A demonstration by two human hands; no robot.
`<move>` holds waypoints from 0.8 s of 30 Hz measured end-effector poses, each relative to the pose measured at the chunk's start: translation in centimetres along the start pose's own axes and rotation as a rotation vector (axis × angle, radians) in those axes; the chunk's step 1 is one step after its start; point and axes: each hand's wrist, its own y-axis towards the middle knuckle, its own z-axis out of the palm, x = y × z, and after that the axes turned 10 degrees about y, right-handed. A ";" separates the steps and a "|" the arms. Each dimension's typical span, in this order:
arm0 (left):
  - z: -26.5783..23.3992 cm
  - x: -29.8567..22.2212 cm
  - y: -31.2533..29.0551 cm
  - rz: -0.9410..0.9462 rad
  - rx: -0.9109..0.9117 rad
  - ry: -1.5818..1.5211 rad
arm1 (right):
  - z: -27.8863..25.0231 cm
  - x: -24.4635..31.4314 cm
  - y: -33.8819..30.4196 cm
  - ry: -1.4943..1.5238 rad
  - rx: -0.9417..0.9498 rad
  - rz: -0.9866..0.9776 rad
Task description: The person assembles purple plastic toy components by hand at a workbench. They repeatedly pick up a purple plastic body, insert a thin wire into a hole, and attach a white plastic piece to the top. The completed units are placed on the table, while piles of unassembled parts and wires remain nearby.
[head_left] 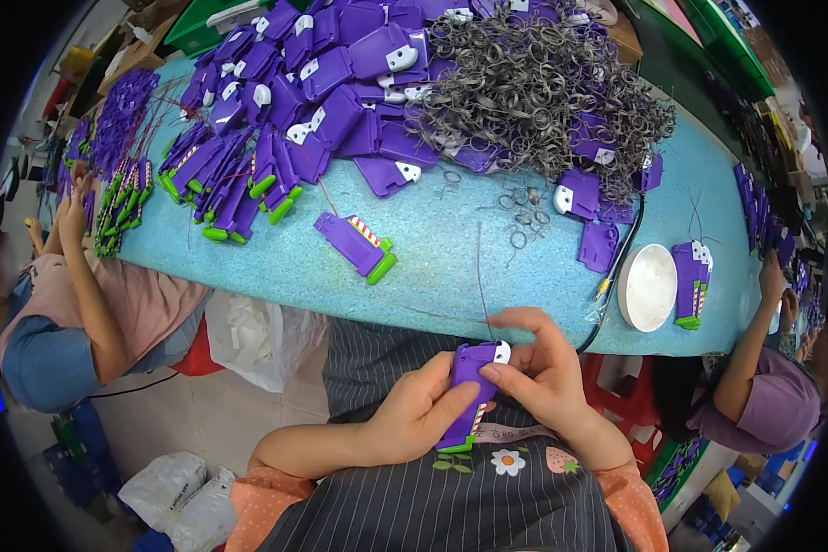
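My left hand (416,405) is closed round a purple plastic toy part (466,375) held just in front of my striped apron. The part has a white corner at its top, a red-and-white striped edge and a green lower end. A thin dark wire (480,271) rises from its top over the table edge. My right hand (554,375) pinches the part's white corner, thumb on its front, index finger curled above it beside the wire. Beyond my hands, a similar purple part with a green end (356,247) lies alone on the table.
The blue table (276,258) bears a heap of purple parts (327,74) and a tangle of grey wire rings (534,83). A white bowl (647,287) stands at the right, by another purple part (692,285) and a black cable (627,244). Other people sit at both sides.
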 end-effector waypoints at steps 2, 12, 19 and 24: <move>-0.2 -0.9 0.0 0.043 0.036 0.139 | 0.9 0.2 0.1 0.179 -0.109 -0.060; -1.0 -0.3 -0.1 0.342 0.014 0.420 | 0.7 -0.4 0.5 0.751 0.110 0.201; -0.8 1.1 -0.1 0.324 -0.062 0.369 | 1.2 -0.5 -0.1 0.334 0.103 -0.132; -2.2 -1.0 2.0 0.458 0.031 0.434 | -0.2 0.3 0.4 -0.058 0.153 -0.258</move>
